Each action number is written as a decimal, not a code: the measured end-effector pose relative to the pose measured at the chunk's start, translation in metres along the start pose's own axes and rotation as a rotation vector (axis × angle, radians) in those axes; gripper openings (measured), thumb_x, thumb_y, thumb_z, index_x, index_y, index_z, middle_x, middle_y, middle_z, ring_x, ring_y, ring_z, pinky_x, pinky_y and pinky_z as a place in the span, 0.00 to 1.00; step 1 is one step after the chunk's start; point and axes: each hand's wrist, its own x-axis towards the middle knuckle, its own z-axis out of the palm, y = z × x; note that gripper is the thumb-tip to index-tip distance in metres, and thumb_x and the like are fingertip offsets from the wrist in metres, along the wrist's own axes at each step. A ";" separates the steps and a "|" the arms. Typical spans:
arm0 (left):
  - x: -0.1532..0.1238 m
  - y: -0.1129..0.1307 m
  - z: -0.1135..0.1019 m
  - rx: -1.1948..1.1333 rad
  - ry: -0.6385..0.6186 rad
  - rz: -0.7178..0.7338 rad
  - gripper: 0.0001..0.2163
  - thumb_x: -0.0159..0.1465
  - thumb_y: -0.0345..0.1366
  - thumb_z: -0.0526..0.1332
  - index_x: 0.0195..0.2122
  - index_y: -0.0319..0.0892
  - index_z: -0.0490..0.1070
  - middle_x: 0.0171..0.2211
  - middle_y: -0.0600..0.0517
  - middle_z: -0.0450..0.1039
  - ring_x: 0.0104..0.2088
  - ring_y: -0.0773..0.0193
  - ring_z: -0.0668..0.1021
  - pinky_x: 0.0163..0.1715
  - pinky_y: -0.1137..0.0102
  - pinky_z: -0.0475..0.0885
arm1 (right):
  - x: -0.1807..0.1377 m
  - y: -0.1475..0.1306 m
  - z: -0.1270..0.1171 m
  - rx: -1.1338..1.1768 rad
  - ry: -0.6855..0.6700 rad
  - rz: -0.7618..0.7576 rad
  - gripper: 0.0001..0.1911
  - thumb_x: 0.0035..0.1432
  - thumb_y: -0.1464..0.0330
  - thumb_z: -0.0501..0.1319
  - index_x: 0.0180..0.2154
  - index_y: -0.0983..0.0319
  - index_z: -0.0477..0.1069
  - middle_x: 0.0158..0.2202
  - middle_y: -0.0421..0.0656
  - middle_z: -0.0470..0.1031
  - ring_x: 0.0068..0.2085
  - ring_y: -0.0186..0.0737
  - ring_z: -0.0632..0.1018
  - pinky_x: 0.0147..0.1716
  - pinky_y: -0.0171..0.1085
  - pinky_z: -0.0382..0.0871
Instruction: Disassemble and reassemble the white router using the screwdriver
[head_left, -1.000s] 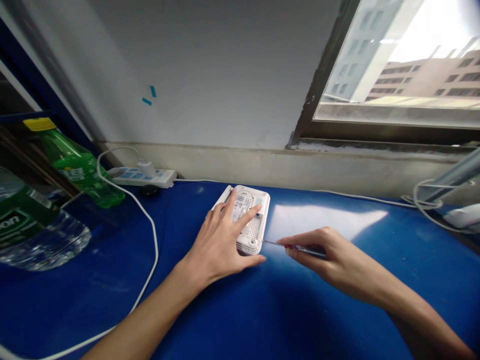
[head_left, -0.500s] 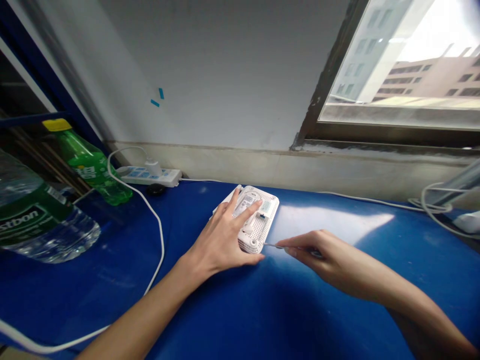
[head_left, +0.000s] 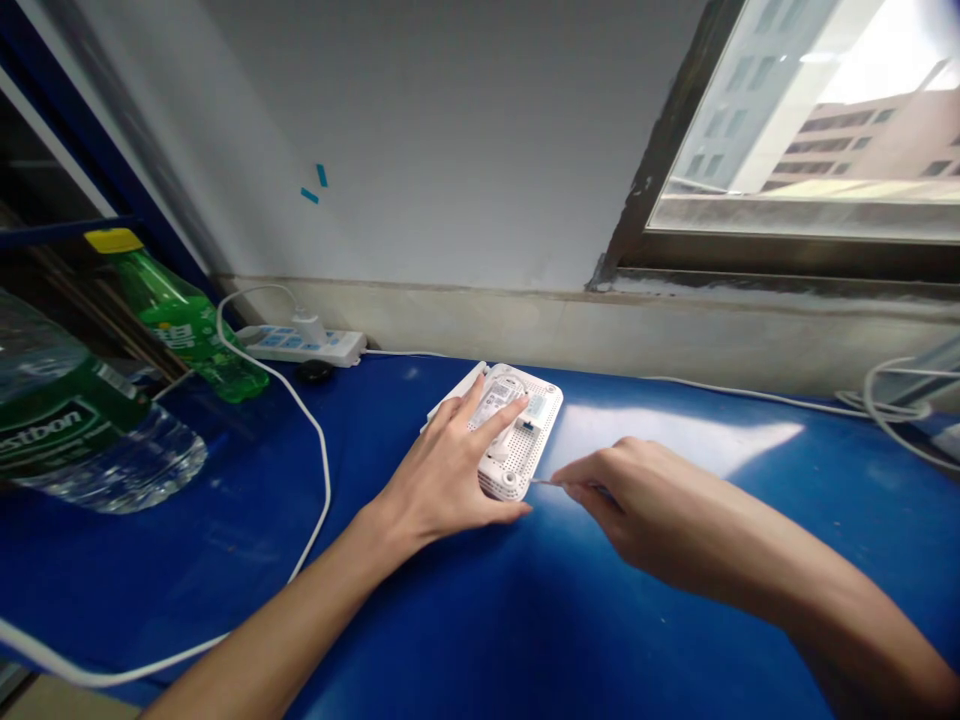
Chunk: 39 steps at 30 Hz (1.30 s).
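Note:
A white router [head_left: 536, 445] with a perforated face, labels and rubber feet lies on the blue table. What looks like a folded antenna [head_left: 456, 392] runs along its left side. My left hand [head_left: 442, 460] holds the router down, fingers spread over its face and thumb along its near edge. Pinched in my right hand [head_left: 630, 500] is a thin metal tool [head_left: 544, 483]. Its tip meets the router's right side near the close corner. The handle is hidden in my fingers, so I cannot tell the tool's kind.
On the left stand a large water bottle [head_left: 90, 430] and a green soda bottle [head_left: 195, 335]. A power strip [head_left: 330, 346] with a plugged-in charger sits by the wall, a small black object [head_left: 313, 371] before it. A white cable [head_left: 319, 430] crosses the table; more cable [head_left: 892, 405] lies coiled at right.
My right hand has rolled, its knuckles turned more upward, while the tool's tip stays at the router's side. My left hand keeps its hold. The view has shifted slightly.

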 end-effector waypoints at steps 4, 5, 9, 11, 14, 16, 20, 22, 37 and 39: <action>0.000 0.000 0.000 -0.011 -0.014 -0.003 0.52 0.49 0.55 0.75 0.73 0.59 0.53 0.76 0.48 0.41 0.70 0.35 0.58 0.65 0.45 0.63 | 0.015 -0.009 -0.012 -0.059 -0.053 -0.016 0.12 0.56 0.77 0.56 0.23 0.60 0.72 0.20 0.42 0.74 0.20 0.34 0.69 0.22 0.39 0.46; 0.000 -0.001 0.000 -0.014 -0.017 -0.004 0.52 0.49 0.56 0.75 0.73 0.59 0.53 0.76 0.48 0.41 0.70 0.35 0.58 0.64 0.44 0.63 | 0.018 -0.010 -0.015 -0.074 -0.060 -0.014 0.12 0.55 0.76 0.57 0.22 0.60 0.72 0.21 0.42 0.74 0.20 0.35 0.68 0.23 0.39 0.45; 0.000 -0.004 0.001 -0.031 -0.013 -0.022 0.52 0.49 0.57 0.75 0.73 0.58 0.53 0.76 0.47 0.41 0.70 0.34 0.58 0.63 0.42 0.64 | 0.016 -0.004 -0.017 -0.031 -0.067 -0.053 0.13 0.60 0.75 0.57 0.26 0.59 0.74 0.23 0.43 0.76 0.23 0.37 0.71 0.24 0.39 0.46; 0.000 -0.005 0.001 -0.042 0.001 -0.027 0.53 0.48 0.56 0.76 0.73 0.57 0.53 0.76 0.46 0.41 0.71 0.34 0.57 0.64 0.43 0.63 | 0.008 0.004 -0.010 0.039 -0.080 -0.072 0.12 0.64 0.72 0.55 0.32 0.58 0.75 0.24 0.43 0.76 0.24 0.38 0.73 0.25 0.39 0.47; 0.000 -0.005 0.002 -0.049 0.014 -0.022 0.53 0.47 0.57 0.76 0.73 0.55 0.54 0.75 0.45 0.44 0.71 0.36 0.57 0.66 0.45 0.62 | -0.006 0.012 0.017 0.113 -0.100 -0.031 0.12 0.71 0.68 0.49 0.41 0.59 0.71 0.24 0.41 0.73 0.23 0.37 0.70 0.24 0.37 0.47; 0.001 -0.004 0.002 -0.048 0.007 -0.015 0.52 0.49 0.56 0.75 0.72 0.54 0.55 0.75 0.45 0.45 0.71 0.37 0.57 0.65 0.45 0.62 | -0.010 0.011 0.040 0.105 -0.081 -0.039 0.11 0.71 0.71 0.47 0.45 0.60 0.68 0.26 0.41 0.73 0.23 0.37 0.68 0.24 0.37 0.46; 0.001 -0.005 0.002 -0.048 0.005 0.012 0.49 0.51 0.52 0.74 0.72 0.53 0.55 0.75 0.45 0.45 0.72 0.38 0.56 0.67 0.46 0.60 | -0.005 -0.002 0.071 0.159 -0.012 0.037 0.13 0.70 0.74 0.45 0.49 0.63 0.65 0.24 0.40 0.70 0.21 0.37 0.65 0.25 0.38 0.44; 0.001 -0.007 0.001 -0.061 0.001 0.036 0.49 0.51 0.50 0.74 0.73 0.54 0.53 0.75 0.46 0.46 0.73 0.40 0.54 0.68 0.46 0.58 | -0.002 -0.008 0.073 0.259 0.021 0.064 0.14 0.70 0.73 0.45 0.52 0.63 0.64 0.25 0.40 0.70 0.22 0.37 0.66 0.26 0.37 0.47; -0.002 -0.019 -0.010 0.011 -0.076 0.040 0.54 0.49 0.53 0.76 0.73 0.66 0.46 0.74 0.47 0.48 0.67 0.32 0.60 0.62 0.38 0.59 | 0.015 0.015 0.013 0.678 0.086 0.187 0.23 0.65 0.61 0.59 0.59 0.64 0.71 0.29 0.39 0.71 0.29 0.37 0.69 0.28 0.35 0.63; -0.002 -0.021 -0.010 0.019 -0.086 0.031 0.54 0.50 0.54 0.75 0.73 0.66 0.44 0.73 0.46 0.49 0.66 0.33 0.62 0.62 0.39 0.60 | 0.012 0.015 0.002 0.588 0.002 0.106 0.18 0.66 0.62 0.58 0.53 0.62 0.75 0.31 0.42 0.76 0.29 0.38 0.72 0.28 0.36 0.64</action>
